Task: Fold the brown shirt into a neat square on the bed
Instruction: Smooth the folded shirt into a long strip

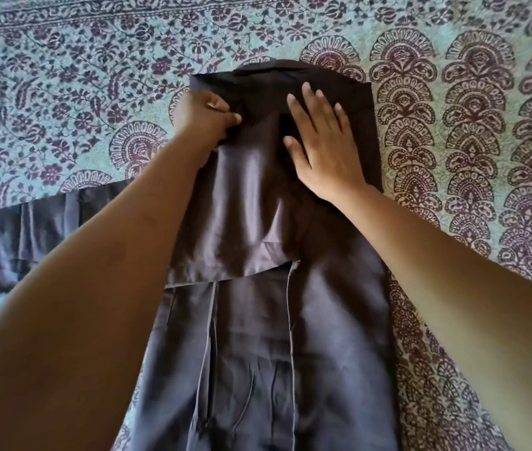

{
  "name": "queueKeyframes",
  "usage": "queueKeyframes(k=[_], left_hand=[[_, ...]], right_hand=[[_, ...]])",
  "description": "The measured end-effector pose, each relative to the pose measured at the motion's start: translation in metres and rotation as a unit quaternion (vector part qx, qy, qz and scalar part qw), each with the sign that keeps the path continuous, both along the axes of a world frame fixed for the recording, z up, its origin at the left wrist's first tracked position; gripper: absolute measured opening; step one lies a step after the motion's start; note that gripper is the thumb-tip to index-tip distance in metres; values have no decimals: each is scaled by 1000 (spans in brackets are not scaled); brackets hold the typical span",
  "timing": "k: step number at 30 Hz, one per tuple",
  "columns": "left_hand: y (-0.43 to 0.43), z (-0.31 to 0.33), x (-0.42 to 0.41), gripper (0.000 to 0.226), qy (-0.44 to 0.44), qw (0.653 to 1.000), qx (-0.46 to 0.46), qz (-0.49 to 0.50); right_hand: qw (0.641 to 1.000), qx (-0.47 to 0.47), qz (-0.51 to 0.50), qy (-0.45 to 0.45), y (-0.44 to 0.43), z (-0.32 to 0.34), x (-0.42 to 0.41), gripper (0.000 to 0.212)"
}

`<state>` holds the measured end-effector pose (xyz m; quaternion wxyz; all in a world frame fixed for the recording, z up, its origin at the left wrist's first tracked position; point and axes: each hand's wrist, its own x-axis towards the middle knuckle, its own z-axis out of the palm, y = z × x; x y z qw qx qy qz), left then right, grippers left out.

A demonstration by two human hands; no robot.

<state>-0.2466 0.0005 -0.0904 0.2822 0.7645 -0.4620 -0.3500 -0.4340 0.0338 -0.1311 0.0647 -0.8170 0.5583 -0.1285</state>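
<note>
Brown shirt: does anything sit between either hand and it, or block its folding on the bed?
Nothing visible does. The left hand pinches the glossy dark brown shirt, the right hand presses flat on it, and it lies directly on the patterned teal bedspread.

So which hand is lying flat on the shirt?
The right hand: its fingers are spread flat on the shirt, while the left hand pinches a fold of it.

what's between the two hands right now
Only the brown shirt: in the head view a creased strip of it runs between the left hand, which pinches a fold, and the right hand, pressed flat on it.
</note>
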Motion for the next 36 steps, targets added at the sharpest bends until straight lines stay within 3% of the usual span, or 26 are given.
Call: queueKeyframes(k=[2,4,7,10,12,16,18,20,22,24,26,28,30,33,34,36], left_hand=[[2,1,-5,38,-161,987,-10,-21],[5,5,-10,43,-250,968,-10,-23],[11,8,-10,37,-214,976,-24,-1],[24,10,-10,16,-167,983,-82,2],[35,9,-9,18,-172,980,-90,-43],[50,3,-5,36,-195,967,-33,-158],[51,9,-2,38,-164,974,-16,-157],[49,16,2,26,-120,987,-30,-100],[51,23,4,5,-190,980,-40,-33],[59,27,3,15,-276,960,-53,-6],[76,33,-7,25,-309,948,-72,-5],[109,33,-25,30,-293,947,-122,-60],[154,25,-52,38,-259,926,-186,-201],[216,-4,-67,50,-320,821,-165,-443],[227,-13,-59,54,-345,808,-132,-459],[236,-22,-38,60,-368,825,-68,-423]], right_hand=[[1000,-7,5,22,2,-2,0,55],[999,12,-4,38,1,-4,1,54],[997,61,-8,37,-5,0,2,54],[989,110,0,-96,-6,12,-8,55],[989,61,-16,-133,5,19,-20,54],[999,1,-11,-51,54,14,-39,52],[1000,12,4,6,79,5,-45,56],[997,55,-5,53,91,0,-53,61],[993,91,-21,77,94,0,-59,64],[991,112,-24,76,92,4,-57,63],[993,99,-36,47,99,12,-54,63],[997,63,-50,20,123,19,-50,62],[997,55,-40,23,163,19,-50,59],[995,80,-5,56,216,10,-64,58],[994,92,-1,63,221,8,-70,58],[990,119,13,74,218,7,-80,61]])
